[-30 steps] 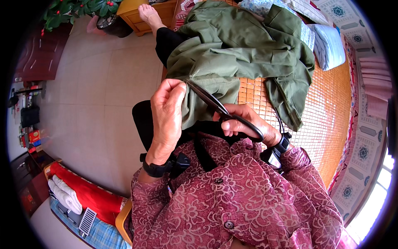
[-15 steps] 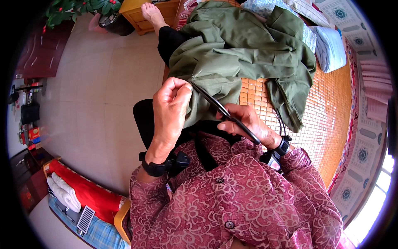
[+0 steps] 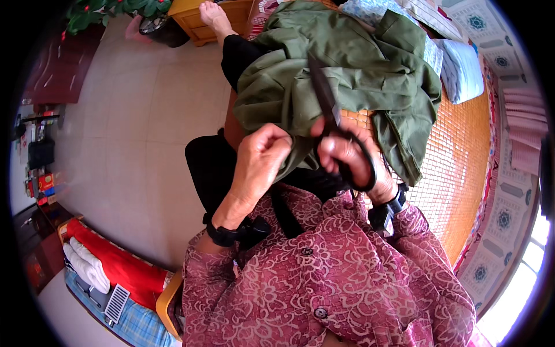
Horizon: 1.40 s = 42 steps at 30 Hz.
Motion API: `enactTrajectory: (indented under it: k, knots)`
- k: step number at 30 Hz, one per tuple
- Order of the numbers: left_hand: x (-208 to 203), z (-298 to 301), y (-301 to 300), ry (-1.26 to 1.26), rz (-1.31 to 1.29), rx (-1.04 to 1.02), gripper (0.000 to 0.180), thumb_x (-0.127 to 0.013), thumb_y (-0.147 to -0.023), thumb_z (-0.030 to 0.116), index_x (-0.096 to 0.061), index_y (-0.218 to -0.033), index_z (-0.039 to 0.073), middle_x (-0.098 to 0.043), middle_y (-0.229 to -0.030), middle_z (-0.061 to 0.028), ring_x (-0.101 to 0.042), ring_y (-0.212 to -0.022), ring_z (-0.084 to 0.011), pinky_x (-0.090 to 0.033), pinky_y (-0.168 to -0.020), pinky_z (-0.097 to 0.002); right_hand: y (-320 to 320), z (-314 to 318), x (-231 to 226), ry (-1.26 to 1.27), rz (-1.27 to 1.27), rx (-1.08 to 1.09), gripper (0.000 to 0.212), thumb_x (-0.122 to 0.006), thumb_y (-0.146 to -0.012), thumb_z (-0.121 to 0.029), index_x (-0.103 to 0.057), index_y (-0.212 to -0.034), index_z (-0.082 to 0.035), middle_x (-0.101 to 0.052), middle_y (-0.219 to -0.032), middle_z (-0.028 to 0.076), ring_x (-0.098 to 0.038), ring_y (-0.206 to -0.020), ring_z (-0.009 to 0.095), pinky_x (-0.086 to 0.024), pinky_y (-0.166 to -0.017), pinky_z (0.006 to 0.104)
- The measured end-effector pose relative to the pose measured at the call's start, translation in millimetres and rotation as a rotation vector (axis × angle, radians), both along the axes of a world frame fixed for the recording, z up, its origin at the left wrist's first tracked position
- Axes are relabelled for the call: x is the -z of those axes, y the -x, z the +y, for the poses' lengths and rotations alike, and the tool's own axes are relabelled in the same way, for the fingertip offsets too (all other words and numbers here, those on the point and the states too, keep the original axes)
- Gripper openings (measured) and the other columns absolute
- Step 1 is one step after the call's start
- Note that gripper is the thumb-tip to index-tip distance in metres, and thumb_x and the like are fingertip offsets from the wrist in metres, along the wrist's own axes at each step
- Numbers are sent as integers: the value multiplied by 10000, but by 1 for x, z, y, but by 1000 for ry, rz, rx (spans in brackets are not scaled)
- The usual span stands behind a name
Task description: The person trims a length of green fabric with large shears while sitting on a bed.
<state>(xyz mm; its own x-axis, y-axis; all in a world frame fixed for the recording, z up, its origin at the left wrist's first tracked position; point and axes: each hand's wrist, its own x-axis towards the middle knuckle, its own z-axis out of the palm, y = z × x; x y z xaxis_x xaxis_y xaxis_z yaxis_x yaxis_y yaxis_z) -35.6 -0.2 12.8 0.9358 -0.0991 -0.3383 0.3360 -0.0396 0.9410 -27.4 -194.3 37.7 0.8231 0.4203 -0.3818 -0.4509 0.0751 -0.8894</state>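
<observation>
A large olive-green garment (image 3: 341, 75) lies bunched across my lap and the mat beside me. My left hand (image 3: 261, 159) is closed, pinching an edge of that cloth between thumb and fingers. In my right hand (image 3: 352, 156) is a pair of black scissors (image 3: 325, 92), gripped by the handles, slightly blurred by motion. The blades point away from me over the green cloth and look closed together. The scissors are apart from the pinched edge.
A woven tile mat (image 3: 451, 168) covers the bed at right, with a folded blue pillow (image 3: 459, 69) near its far edge. A wooden cabinet (image 3: 199, 23) and a potted plant (image 3: 165, 29) stand at the far left. A red-covered seat (image 3: 124, 263) is at lower left.
The scissors have swung away from the cloth edge at my left hand, their blades now pointing forward. My left hand has shifted right and toward me, still pinching cloth.
</observation>
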Motion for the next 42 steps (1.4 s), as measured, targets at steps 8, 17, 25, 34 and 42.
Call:
enactTrajectory:
  k: [8, 17, 25, 34, 42]
  knots:
    - [-8, 20, -8, 35, -42, -51, 120, -530, -880, 96, -542, -785, 23, -464, -712, 78, -374, -661, -7, -311, -609, -173, -23, -6, 25, 398, -530, 84, 503, -733, -753, -54, -489, -1193, -48, -610, -1011, 50, -564, -932, 121, -444, -838, 271]
    - [-15, 30, -9, 49, -57, -107, 92, -546, -833, 95, -564, -775, 27, -519, -721, 47, -462, -692, -35, -377, -652, -189, -35, -13, 29, 660, -613, 289, 405, -648, -692, -4, -555, -1083, -48, -621, -749, 71, -598, -676, 133, -492, -647, 284]
    - [-8, 14, -10, 141, 58, 8, 130, -618, -855, 135, -632, -862, 6, -542, -730, 65, -440, -659, -2, -350, -593, -160, -38, -25, 31, 649, -476, 309, 451, -672, -689, -46, -545, -1121, -55, -643, -831, 68, -597, -726, 130, -489, -691, 281]
    - [-7, 12, -13, 205, -18, -163, 178, -630, -847, 93, -635, -959, -45, -615, -808, -1, -527, -732, -36, -412, -671, -177, 2, -43, -8, 180, -130, -93, 393, -620, -847, -264, -537, -1141, -17, -600, -852, 23, -532, -784, 87, -414, -714, 221]
    - [-2, 9, -14, 276, -70, -260, 157, -623, -856, 103, -631, -943, -28, -609, -818, -3, -533, -766, -52, -414, -723, -187, 21, -27, 11, -40, 129, -339, 394, -560, -899, -364, -570, -1087, -18, -595, -776, 15, -557, -760, 86, -424, -687, 220]
